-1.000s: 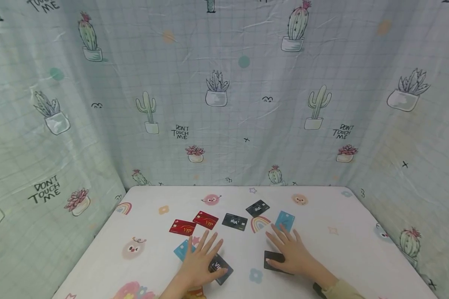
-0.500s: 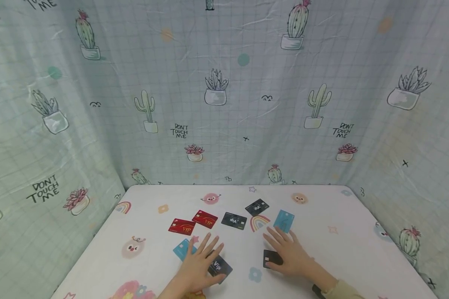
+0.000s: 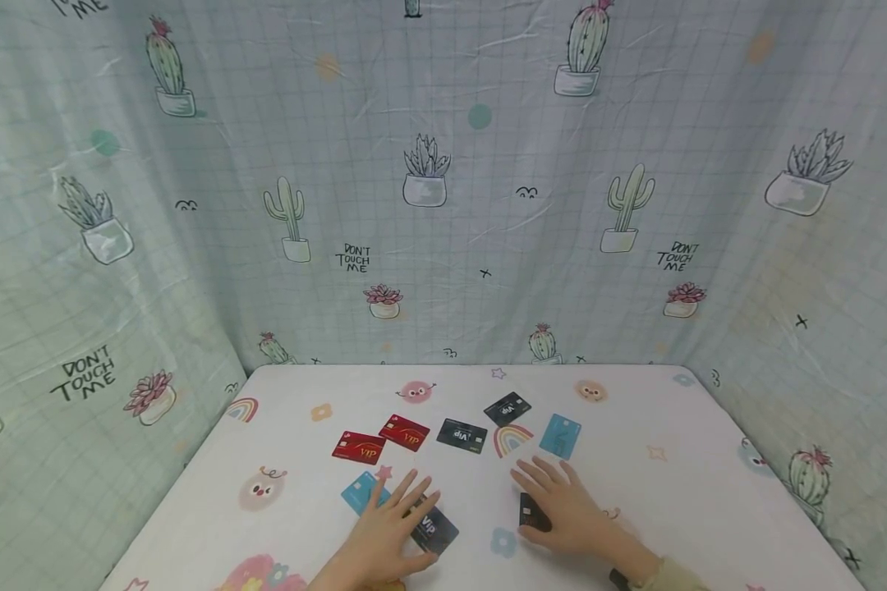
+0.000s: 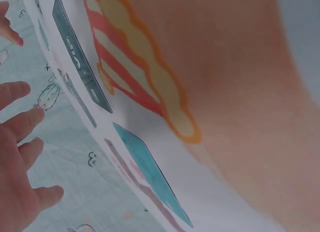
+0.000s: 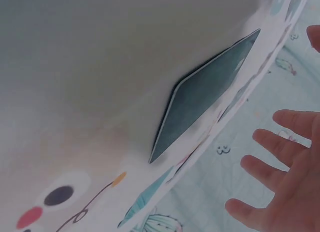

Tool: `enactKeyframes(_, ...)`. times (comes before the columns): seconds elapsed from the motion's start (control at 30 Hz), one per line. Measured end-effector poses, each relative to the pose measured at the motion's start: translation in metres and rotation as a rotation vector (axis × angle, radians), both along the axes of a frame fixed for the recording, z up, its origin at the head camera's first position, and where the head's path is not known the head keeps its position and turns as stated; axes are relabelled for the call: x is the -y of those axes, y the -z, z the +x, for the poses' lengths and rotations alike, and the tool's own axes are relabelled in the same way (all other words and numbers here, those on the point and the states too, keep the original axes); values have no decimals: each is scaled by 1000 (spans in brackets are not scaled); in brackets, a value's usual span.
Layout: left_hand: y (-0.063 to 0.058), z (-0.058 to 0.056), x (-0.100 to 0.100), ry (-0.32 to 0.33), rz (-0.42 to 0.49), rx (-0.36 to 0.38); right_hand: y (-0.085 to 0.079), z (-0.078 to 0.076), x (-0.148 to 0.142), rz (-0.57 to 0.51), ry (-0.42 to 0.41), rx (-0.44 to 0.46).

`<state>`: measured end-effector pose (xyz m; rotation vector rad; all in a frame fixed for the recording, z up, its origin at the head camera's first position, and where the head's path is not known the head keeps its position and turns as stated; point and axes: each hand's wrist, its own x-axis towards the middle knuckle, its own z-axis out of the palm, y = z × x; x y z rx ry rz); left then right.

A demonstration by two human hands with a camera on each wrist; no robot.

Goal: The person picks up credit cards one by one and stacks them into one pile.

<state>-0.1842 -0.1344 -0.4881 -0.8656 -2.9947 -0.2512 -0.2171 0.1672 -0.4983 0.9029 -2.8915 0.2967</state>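
My left hand hovers with spread fingers over a black VIP card and a light blue card, covering part of each. In the left wrist view, a gap separates the left hand from the black card and the blue card. My right hand is held above another black card, hiding its right side. From the right wrist, the right hand appears with fingers apart, clear of the black card. Neither hand holds anything.
Two red VIP cards, a black card, a further black card and a blue card lie farther back on the white printed table. A dark item shows partly under the right wrist. A cactus-print curtain surrounds the table.
My right hand has shifted slightly left and back toward me, its fingertips now apart from the blue card in the head view. The left hand has drawn back a little. The cards lie still.
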Motion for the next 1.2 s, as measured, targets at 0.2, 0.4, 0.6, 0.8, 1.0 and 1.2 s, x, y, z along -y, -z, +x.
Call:
enactKeyframes(0.2, 4, -2, 7, 50, -31, -24, -2, 2, 9, -7, -20, 19)
enactKeyframes(0.4, 3, -2, 14, 102, -35, -36, -1, 3, 17, 37, -54, 16)
enactKeyframes(0.6, 1, -3, 21, 123, -29, -45, 2, 4, 26, 46, -90, 6)
enactKeyframes(0.8, 2, -6, 27, 119, -37, -15, 2, 5, 37, 43, -103, -73)
enactKeyframes(1.0, 0, -12, 31, 119, -84, 9, 0, 6, 51, 60, -88, -43)
enactKeyframes(1.2, -3, -19, 34, 162, -126, -65, -4, 8, 64, 87, -83, -26)
